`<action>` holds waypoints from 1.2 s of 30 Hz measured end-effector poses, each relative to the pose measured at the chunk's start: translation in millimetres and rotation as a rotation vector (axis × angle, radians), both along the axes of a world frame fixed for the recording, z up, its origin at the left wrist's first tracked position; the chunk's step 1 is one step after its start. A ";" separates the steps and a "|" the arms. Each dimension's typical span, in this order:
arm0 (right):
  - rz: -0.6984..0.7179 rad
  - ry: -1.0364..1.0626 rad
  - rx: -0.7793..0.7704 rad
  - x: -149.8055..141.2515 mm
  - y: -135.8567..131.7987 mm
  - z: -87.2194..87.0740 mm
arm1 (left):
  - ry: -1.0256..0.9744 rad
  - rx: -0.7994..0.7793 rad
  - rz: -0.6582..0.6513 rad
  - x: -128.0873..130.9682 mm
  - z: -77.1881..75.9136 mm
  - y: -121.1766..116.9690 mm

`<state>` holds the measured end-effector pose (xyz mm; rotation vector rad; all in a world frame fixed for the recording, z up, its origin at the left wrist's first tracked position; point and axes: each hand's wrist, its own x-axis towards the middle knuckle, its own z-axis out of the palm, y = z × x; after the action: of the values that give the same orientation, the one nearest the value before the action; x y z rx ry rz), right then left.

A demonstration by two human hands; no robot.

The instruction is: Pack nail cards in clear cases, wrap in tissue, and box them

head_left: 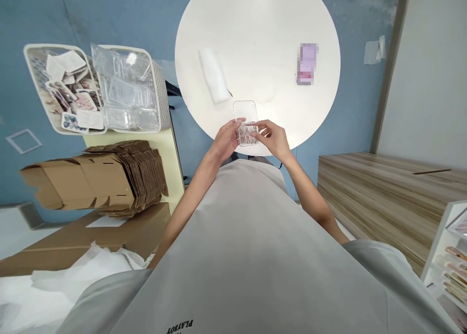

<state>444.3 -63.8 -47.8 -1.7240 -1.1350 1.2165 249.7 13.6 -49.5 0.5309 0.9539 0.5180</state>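
Note:
A small clear plastic case (247, 135) is at the near edge of the round white table, its transparent lid (245, 109) raised away from me. Several small compartments with pale, shiny pieces show inside, too small to name. My left hand (229, 138) grips the case by its left side, thumb over the rim. On the right side, my right hand (272, 138) is closed, its thumb and fingertips at the case's edge; whether a small piece is between them I cannot make out. Beyond the case lies a white sleeve-like wrap (212, 76).
A blurred purple item (307, 64) lies on the table (262, 27) to the right. On the left stand a basket (31, 76) of cards and a basket (163, 95) of clear plastic boxes. Flattened cardboard boxes (87, 178) are stacked nearer. A wood-grain surface (379, 193) is at right.

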 end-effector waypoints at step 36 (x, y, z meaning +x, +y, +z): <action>-0.024 0.467 -0.189 22.4 14.2 -14.3 | 0.062 0.160 -0.177 9.2 15.7 31.9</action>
<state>466.7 -49.7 -62.0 -1.4658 -0.7362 1.6450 258.9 45.4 -33.8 0.7721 0.9186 0.4222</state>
